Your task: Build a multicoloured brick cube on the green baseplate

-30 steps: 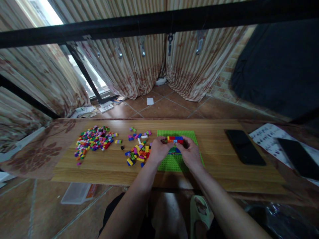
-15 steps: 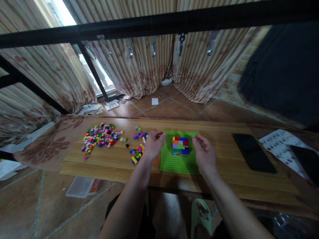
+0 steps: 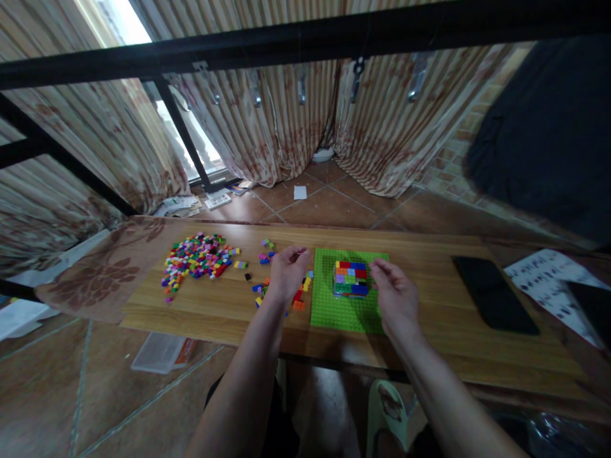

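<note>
A green studded baseplate [image 3: 324, 312] lies on the low wooden table. On it stands a small block of stacked toy bricks [image 3: 351, 278] in red, blue, orange, purple and green. My right hand [image 3: 397, 294] is just right of this stack, its fingers curled together near the top right corner. Whatever it may pinch is too small to make out. My left hand [image 3: 289, 275] hovers over the plate's left edge and the loose bricks there, fingers bent in and thumb close to them. Its fingertips hide any held piece. Loose bricks [image 3: 299, 305] lie partly under the left hand.
A large heap of mixed bricks [image 3: 195, 257] spreads over the table's left part. A black phone-like slab [image 3: 494, 294] and a printed sheet [image 3: 539, 277] lie at the right. A dark metal bar [image 3: 305, 49] crosses above. A clear plastic box [image 3: 157, 353] is on the floor.
My left hand has shifted slightly left relative to the plate, uncovering orange and red bricks beside it. My right hand stays beside the stack. The whole view has swung a little.
</note>
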`<state>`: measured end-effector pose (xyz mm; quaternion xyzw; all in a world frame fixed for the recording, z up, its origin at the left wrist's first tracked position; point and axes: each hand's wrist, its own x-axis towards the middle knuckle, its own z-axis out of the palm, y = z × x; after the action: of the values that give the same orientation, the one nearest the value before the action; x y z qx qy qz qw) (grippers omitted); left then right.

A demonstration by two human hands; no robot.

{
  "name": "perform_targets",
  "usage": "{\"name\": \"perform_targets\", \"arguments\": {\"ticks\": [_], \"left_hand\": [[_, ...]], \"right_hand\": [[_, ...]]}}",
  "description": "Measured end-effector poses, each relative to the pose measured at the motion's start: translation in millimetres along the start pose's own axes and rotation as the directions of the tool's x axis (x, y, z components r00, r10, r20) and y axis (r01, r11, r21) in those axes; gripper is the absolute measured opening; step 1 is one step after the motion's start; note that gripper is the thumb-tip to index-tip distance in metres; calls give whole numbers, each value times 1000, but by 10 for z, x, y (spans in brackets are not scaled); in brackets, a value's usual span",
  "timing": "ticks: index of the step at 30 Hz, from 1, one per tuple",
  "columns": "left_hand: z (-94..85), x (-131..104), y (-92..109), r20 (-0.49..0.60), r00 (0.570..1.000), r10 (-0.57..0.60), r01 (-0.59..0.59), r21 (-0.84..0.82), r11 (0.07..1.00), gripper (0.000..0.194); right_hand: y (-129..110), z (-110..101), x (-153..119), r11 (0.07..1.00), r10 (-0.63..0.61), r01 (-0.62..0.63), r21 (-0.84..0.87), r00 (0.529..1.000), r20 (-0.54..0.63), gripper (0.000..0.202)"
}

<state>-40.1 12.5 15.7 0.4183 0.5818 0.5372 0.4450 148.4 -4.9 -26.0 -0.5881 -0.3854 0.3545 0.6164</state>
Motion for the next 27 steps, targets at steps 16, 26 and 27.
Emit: {"name": "perform_targets", "arguments": {"ticks": [16, 26, 27], "left_hand": [[270, -155, -184, 258, 965, 41, -150, 419, 896, 21], [336, -201, -156, 284, 959, 16, -158, 482, 862, 25], [335, -201, -156, 283, 959, 17, -156, 477, 865, 25]], "right_hand": [[152, 3, -26, 968, -94, 131, -213, 980, 175, 51], [156, -11, -24, 941, -108, 165, -296, 974, 201, 54], [155, -12, -23, 941, -111, 168, -294, 973, 201, 54]]}}
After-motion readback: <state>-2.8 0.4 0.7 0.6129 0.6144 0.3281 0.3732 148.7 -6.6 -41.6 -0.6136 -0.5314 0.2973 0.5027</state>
